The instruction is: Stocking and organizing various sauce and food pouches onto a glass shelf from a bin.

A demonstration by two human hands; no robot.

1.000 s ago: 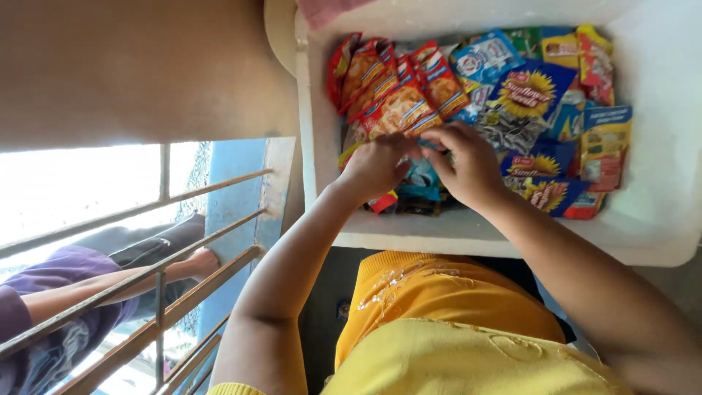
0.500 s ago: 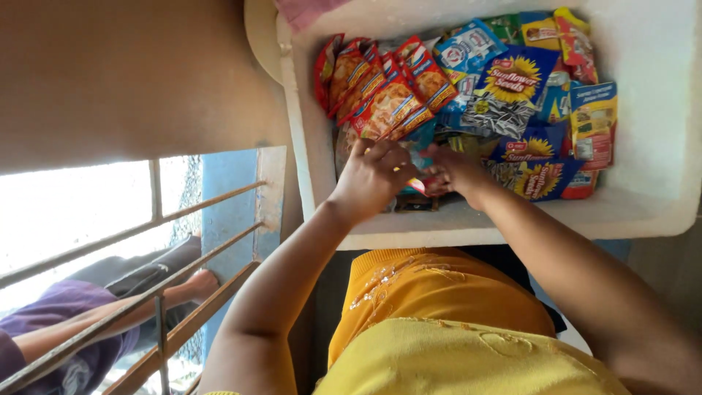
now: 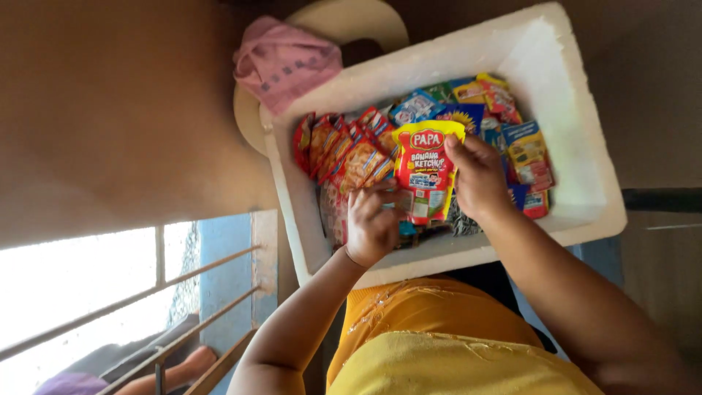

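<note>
A white foam box (image 3: 585, 139) carries the goods. Directly in it lie many snack packets: a row of red and orange packets (image 3: 342, 150) just beyond the left hand (image 3: 373, 227), and blue and yellow packets (image 3: 523, 146) beyond and beside the right hand (image 3: 479, 175). The box itself sits on a round cream seat (image 3: 344, 22), which also bears a folded pink cloth (image 3: 285, 62), well beyond the left hand.
</note>
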